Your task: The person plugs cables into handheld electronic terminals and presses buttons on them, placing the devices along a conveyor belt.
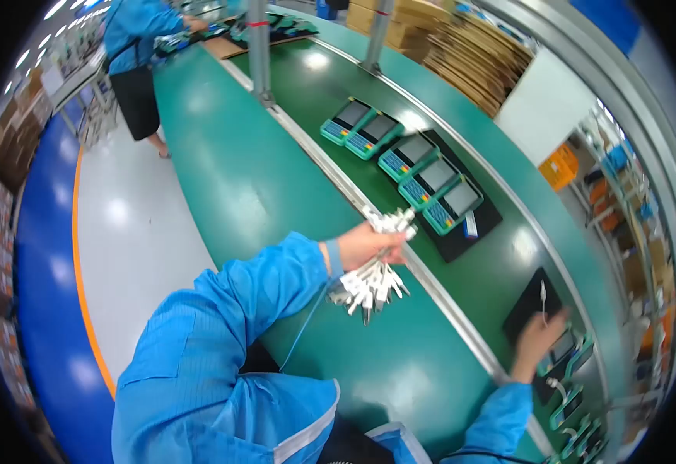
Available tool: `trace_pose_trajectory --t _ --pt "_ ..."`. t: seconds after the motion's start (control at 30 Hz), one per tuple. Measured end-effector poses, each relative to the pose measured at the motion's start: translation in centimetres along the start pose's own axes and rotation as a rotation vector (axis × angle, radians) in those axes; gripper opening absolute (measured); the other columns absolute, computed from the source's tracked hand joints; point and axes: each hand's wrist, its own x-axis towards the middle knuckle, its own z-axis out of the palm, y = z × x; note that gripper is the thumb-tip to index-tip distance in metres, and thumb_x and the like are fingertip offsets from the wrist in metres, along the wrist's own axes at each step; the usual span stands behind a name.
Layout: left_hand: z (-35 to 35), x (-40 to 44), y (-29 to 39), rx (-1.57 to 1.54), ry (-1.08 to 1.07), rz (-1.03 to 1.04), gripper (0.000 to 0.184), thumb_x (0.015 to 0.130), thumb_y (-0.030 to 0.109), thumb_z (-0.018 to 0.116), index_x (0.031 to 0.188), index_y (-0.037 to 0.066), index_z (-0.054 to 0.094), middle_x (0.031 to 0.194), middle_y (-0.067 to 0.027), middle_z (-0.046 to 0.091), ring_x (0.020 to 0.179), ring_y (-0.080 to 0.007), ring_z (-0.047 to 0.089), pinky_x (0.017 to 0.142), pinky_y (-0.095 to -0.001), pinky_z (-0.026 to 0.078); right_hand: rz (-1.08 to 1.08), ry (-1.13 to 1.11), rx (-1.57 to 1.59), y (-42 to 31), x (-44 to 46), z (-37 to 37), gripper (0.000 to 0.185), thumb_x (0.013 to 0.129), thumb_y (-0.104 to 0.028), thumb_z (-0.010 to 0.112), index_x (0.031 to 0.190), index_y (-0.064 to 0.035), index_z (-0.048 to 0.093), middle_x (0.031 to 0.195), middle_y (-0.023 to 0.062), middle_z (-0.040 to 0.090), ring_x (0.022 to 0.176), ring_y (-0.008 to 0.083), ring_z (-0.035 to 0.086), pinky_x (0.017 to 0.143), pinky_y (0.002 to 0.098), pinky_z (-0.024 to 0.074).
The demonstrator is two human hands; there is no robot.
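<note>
My left hand (373,246) is closed round a thick bundle of short white cables (369,288), whose connector ends hang below the fist and stick out above it. My right hand (539,340) is at the lower right, blurred, with a white cable (543,298) at its fingertips, over a black mat (525,303). Just beside it lie green-framed handheld devices (561,348). Beyond my left hand, several green-framed devices with grey screens and keypads (455,203) rest in a row, partly on another black mat (489,224).
A metal rail (454,309) runs along the green bench (237,178), with upright posts (259,54) on it. Another person in blue (133,39) stands at the far left end. Cardboard sheets (477,58) and an orange bin (558,168) are beyond the bench.
</note>
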Motion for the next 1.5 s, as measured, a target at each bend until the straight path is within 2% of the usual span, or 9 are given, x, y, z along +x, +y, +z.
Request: trace_pose_trajectory --t 0.03,0.13,0.27,0.6,0.77,1.1,1.17,1.2,1.5 --pt "0.5 -0.1 0.2 -0.002 0.020 -0.056 0.020 0.097 0.022 0.062 0.082 0.011 0.054 0.061 0.0047 0.046 0.052 -0.0060 0.044 0.087 -0.0397 0.055 -0.073 -0.192 0.237 -6.1 0.1 1.7 0.069 0.088 -0.013 0.056 0.146 0.0109 0.026 0.153 0.0304 0.026 0.145 0.0393 0.023 0.120 0.0421 0.0178" --pt "1.5 -0.6 1.1 0.043 -0.006 -0.083 0.017 0.098 0.024 0.060 0.086 0.013 0.056 0.057 0.0063 0.042 0.050 -0.0048 0.041 0.071 -0.0297 0.051 -0.277 -0.497 0.279 -21.6 -0.2 4.0 0.087 0.085 -0.024 0.064 0.152 0.0029 0.016 0.158 0.0280 0.009 0.144 0.0427 0.022 0.117 0.0449 0.0239" --pt "-0.4 -0.4 0.3 -0.011 -0.052 -0.050 0.025 0.099 0.023 0.059 0.076 0.012 0.053 0.054 0.0031 0.045 0.048 -0.0070 0.040 0.066 -0.0308 0.048 -0.248 -0.381 0.108 -29.2 1.9 10.6 0.093 0.086 -0.039 0.068 0.151 0.0023 0.017 0.156 0.0315 0.012 0.139 0.0529 0.023 0.114 0.0527 0.0266" --pt "-0.8 -0.1 0.5 -0.062 -0.079 -0.052 0.027 0.096 0.018 0.063 0.073 0.010 0.051 0.061 0.0011 0.048 0.052 -0.0087 0.041 0.055 -0.0288 0.041 -0.002 -0.327 -0.088 -27.5 3.5 14.2 0.101 0.074 -0.032 0.070 0.147 0.0122 0.015 0.150 0.0372 0.022 0.140 0.0475 0.027 0.111 0.0460 0.0346" --pt "-0.1 -1.7 2.5 -0.041 0.031 -0.132 0.018 0.094 0.027 0.066 0.094 0.010 0.061 0.073 -0.0022 0.063 0.061 -0.0113 0.059 0.054 -0.0281 0.049 0.087 -0.222 0.199 -25.0 5.1 12.2 0.076 0.073 -0.030 0.075 0.131 0.0096 0.047 0.121 0.0306 0.060 0.113 0.0428 0.058 0.097 0.0455 0.0467" --pt "1.1 -2.7 1.3 0.330 0.032 0.200 0.024 0.089 0.027 0.072 0.099 0.006 0.068 0.076 0.0024 0.062 0.065 -0.0049 0.053 0.055 -0.0233 0.045 0.140 -0.243 0.783 -30.6 -7.1 1.9 0.084 0.074 -0.009 0.078 0.144 0.0061 0.034 0.125 0.0172 0.056 0.109 0.0202 0.059 0.092 0.0331 0.0480" --pt "2.1 -3.3 2.0 0.238 0.073 -0.102 0.019 0.090 0.024 0.070 0.098 0.007 0.068 0.071 0.0037 0.059 0.061 -0.0041 0.050 0.053 -0.0236 0.041 0.191 -0.172 0.827 -30.6 -7.5 2.0 0.088 0.073 -0.011 0.078 0.145 0.0073 0.032 0.126 0.0192 0.056 0.108 0.0217 0.059 0.091 0.0322 0.0480" --pt "2.1 -3.1 2.2 0.259 0.048 -0.087 0.022 0.089 0.020 0.069 0.104 0.003 0.068 0.086 -0.0008 0.067 0.071 -0.0076 0.060 0.058 -0.0267 0.049 0.116 -0.164 0.719 -30.2 -7.3 1.8 0.092 0.071 -0.013 0.079 0.146 0.0076 0.030 0.127 0.0221 0.056 0.107 0.0238 0.061 0.091 0.0333 0.0482" --pt "2.1 -2.0 1.9 0.478 0.140 -0.137 0.026 0.085 0.023 0.074 0.097 0.000 0.069 0.071 -0.0018 0.063 0.058 -0.0083 0.056 0.052 -0.0258 0.044 0.125 -0.156 0.723 -28.7 -7.0 3.0 0.095 0.069 -0.016 0.080 0.146 0.0077 0.029 0.123 0.0234 0.059 0.102 0.0264 0.064 0.085 0.0339 0.0511"
